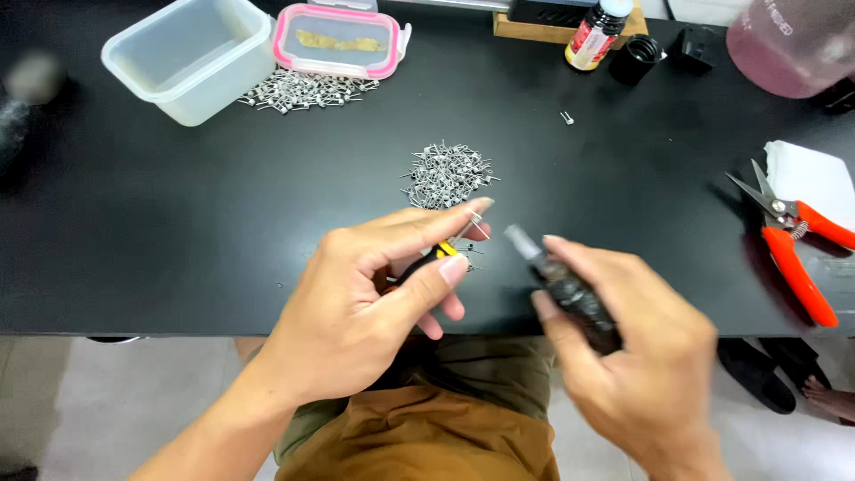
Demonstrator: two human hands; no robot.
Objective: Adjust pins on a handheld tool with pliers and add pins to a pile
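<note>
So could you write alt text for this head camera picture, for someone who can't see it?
Seen from above, a person's left hand pinches a small tool with a yellow-and-black handle while the right hand grips a dark cylindrical tool over a black table. A pile of small wire coils, clear plastic containers and orange-handled snips lie around.

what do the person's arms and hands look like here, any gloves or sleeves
Both hands are bare: no gloves, rings or watch show on the left hand or the right hand. The forearms are uncovered as far as the picture's edge, so no sleeves are in view. Fingernails are short and plain. The right hand is a little motion-blurred.
</note>
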